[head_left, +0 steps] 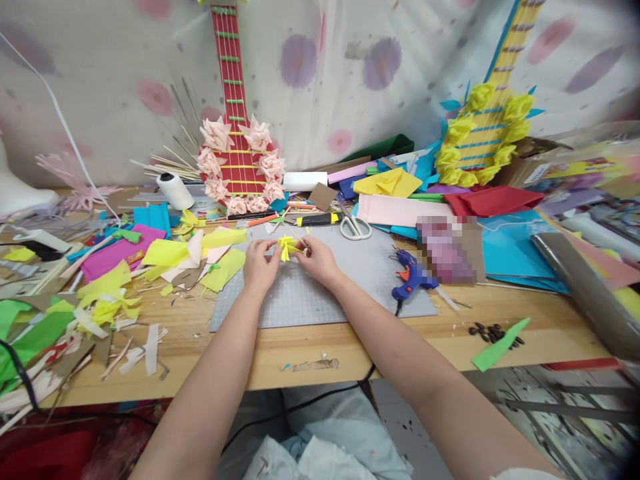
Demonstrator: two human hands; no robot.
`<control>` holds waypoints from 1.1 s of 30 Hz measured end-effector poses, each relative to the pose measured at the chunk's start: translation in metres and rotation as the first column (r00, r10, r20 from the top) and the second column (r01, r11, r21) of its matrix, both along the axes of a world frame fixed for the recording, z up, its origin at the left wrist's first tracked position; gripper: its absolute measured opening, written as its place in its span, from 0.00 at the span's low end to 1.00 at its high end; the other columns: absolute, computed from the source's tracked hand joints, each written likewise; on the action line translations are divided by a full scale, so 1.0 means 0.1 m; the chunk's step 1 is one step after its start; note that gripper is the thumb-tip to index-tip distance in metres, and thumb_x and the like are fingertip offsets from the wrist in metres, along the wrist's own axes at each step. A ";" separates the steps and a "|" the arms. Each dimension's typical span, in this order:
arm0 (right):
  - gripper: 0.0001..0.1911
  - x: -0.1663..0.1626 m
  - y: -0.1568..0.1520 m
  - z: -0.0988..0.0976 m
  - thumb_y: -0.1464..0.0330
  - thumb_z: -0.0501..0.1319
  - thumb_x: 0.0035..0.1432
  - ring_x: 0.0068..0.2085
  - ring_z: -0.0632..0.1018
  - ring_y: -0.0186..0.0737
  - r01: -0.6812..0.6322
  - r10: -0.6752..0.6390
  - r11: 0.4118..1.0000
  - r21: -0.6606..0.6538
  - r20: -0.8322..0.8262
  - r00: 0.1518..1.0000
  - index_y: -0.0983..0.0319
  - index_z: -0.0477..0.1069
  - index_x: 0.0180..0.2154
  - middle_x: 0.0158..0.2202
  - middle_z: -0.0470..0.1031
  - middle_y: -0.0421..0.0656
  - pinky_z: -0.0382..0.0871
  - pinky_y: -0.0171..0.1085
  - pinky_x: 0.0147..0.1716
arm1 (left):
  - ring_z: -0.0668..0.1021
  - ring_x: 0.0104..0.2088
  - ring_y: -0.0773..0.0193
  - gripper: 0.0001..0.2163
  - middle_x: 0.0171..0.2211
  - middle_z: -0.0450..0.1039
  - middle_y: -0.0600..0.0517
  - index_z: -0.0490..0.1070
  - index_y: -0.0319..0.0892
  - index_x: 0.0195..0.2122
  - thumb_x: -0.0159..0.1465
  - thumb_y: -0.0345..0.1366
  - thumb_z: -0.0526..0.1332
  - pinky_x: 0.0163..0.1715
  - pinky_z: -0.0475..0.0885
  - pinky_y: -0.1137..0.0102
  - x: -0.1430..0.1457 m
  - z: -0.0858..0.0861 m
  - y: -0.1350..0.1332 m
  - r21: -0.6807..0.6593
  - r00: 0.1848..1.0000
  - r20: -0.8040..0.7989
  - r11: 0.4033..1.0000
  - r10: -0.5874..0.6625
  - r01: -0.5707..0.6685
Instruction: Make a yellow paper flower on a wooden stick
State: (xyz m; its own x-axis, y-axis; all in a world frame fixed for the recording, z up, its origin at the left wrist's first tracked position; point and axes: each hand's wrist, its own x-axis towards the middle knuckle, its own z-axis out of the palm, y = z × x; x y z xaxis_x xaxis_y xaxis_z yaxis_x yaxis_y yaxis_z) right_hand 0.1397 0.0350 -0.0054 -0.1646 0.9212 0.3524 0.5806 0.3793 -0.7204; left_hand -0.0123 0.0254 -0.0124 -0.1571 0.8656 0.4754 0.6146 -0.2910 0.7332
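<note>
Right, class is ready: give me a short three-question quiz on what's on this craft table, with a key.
1. True or false: the left hand and right hand both hold the yellow paper flower.
2. Which tool lies at the right edge of the grey mat? A pliers; B blue glue gun; C hammer.
3. What colour are the flowers on the red paper guitar?
Key: 1 true; 2 B; 3 pink.
</note>
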 end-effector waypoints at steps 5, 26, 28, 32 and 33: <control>0.04 0.04 0.06 -0.03 0.67 0.56 0.48 0.25 0.65 0.30 0.110 -0.110 0.993 -0.046 -0.012 0.994 0.60 0.65 0.28 0.29 0.70 0.36 0.57 0.32 0.27 | 0.72 0.35 0.66 0.16 0.36 0.68 0.49 0.64 0.42 0.41 0.53 0.41 0.60 0.31 0.70 0.70 0.02 -0.01 -0.02 0.013 0.997 0.034 0.998 -0.067 0.066; 0.15 0.04 0.02 -0.05 0.74 0.53 0.51 0.38 0.70 0.34 -0.194 0.194 0.981 -0.004 0.073 0.978 0.58 0.71 0.41 0.36 0.67 0.42 0.63 0.35 0.39 | 0.75 0.31 0.63 0.07 0.32 0.75 0.52 0.68 0.45 0.34 0.53 0.34 0.59 0.29 0.65 0.70 0.08 0.08 -0.08 -0.172 0.992 -0.117 0.983 0.049 -0.069; 0.13 0.03 0.00 -0.02 0.71 0.54 0.51 0.37 0.70 0.34 -0.178 0.179 0.984 -0.012 0.087 0.980 0.59 0.72 0.39 0.37 0.66 0.42 0.63 0.34 0.38 | 0.75 0.30 0.63 0.08 0.31 0.75 0.53 0.68 0.45 0.35 0.53 0.34 0.59 0.29 0.65 0.70 0.09 0.09 -0.09 -0.168 0.988 -0.132 0.980 0.081 -0.103; 0.12 0.01 -0.03 0.00 0.61 0.56 0.52 0.37 0.69 0.34 -0.103 0.101 0.995 0.013 0.097 0.990 0.61 0.72 0.33 0.37 0.64 0.42 0.63 0.34 0.38 | 0.75 0.29 0.63 0.09 0.30 0.75 0.54 0.68 0.46 0.36 0.53 0.34 0.59 0.30 0.64 0.69 0.10 0.10 -0.10 -0.163 0.985 -0.144 0.980 0.095 -0.118; 0.12 0.01 -0.03 0.00 0.61 0.57 0.52 0.37 0.69 0.34 -0.090 0.088 0.996 0.016 0.109 0.990 0.61 0.72 0.32 0.36 0.64 0.42 0.63 0.34 0.38 | 0.75 0.29 0.63 0.09 0.30 0.75 0.54 0.67 0.46 0.36 0.52 0.34 0.60 0.29 0.64 0.69 0.10 0.10 -0.10 -0.162 0.985 -0.142 0.980 0.094 -0.117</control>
